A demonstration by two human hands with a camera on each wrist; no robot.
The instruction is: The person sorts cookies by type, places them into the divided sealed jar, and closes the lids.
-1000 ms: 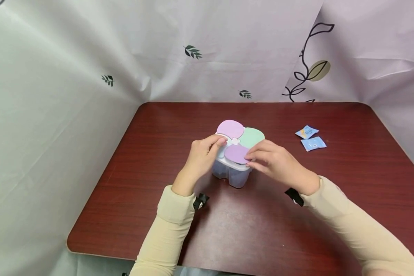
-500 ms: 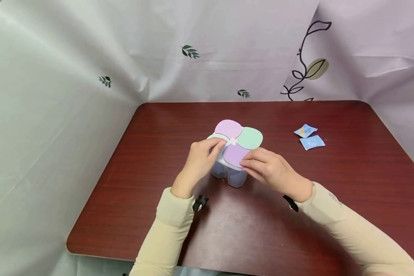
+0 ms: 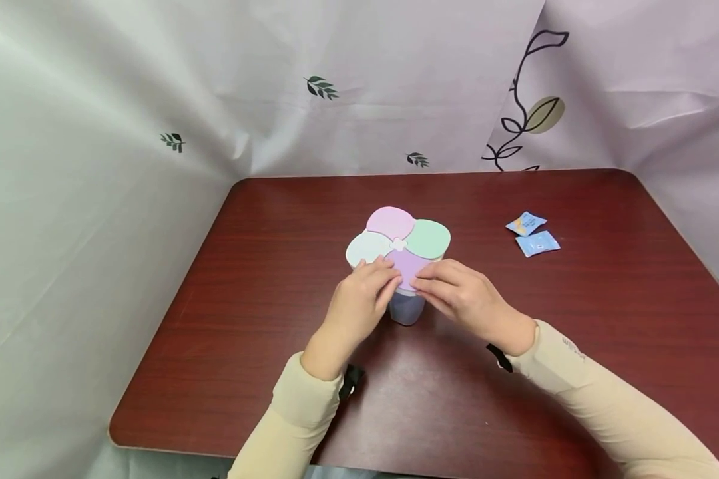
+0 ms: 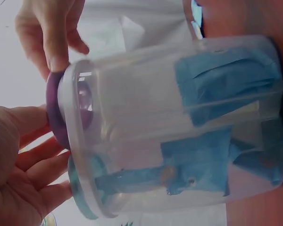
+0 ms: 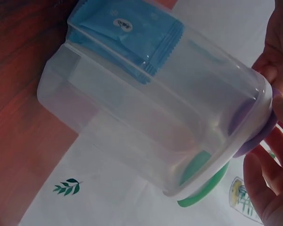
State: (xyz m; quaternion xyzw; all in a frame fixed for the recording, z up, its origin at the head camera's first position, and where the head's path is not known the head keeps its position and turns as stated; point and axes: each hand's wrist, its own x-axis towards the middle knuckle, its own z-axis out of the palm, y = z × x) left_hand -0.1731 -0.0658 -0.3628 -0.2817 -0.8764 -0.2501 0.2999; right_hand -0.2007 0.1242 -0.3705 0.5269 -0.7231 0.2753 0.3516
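Observation:
A clear plastic container (image 3: 406, 309) stands upright on the table, topped by petal-shaped lids around a small white centre: pink (image 3: 391, 221), green (image 3: 429, 239), whitish (image 3: 368, 246) and purple (image 3: 409, 269). At the purple lid's left edge, my left hand (image 3: 356, 303) pinches it between thumb and fingers. My right hand (image 3: 470, 296) pinches the same lid's right edge, fingertips on top and thumb lower. All the petals lie flat. Through the clear wall in the left wrist view, blue sachets (image 4: 231, 84) show inside; another blue sachet (image 5: 127, 33) shows in the right wrist view.
Two light blue sachets, one (image 3: 525, 223) behind the other (image 3: 537, 244), lie to the right on the dark red table (image 3: 263, 266). A pale cloth (image 3: 359, 120) with leaf prints hangs behind the table and at its sides.
My left hand has come from the whitish lid toward me to the purple lid's left edge, uncovering the whitish lid. My right hand stays at the purple lid, shifted slightly left in view.

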